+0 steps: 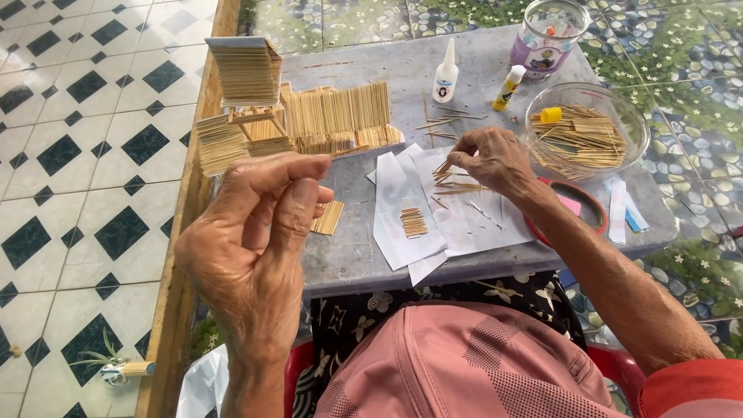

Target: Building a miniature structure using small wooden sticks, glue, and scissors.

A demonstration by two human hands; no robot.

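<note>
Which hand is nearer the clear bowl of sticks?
Right. The right hand rests on the paper just beside the clear bowl; the left hand is raised far across the table.

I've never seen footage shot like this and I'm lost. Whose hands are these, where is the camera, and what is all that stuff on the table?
There is no machine here: the one picture comes from a camera worn on a person's head, looking down at their own bare hands. The left hand is raised close to the lens, pinching a thin stick. The right hand rests on white paper sheets, fingering loose sticks. On the grey table stands a little model built from sticks, beside two glue bottles, a clear bowl of sticks and a glass jar. A small glued panel lies on the paper.
</note>
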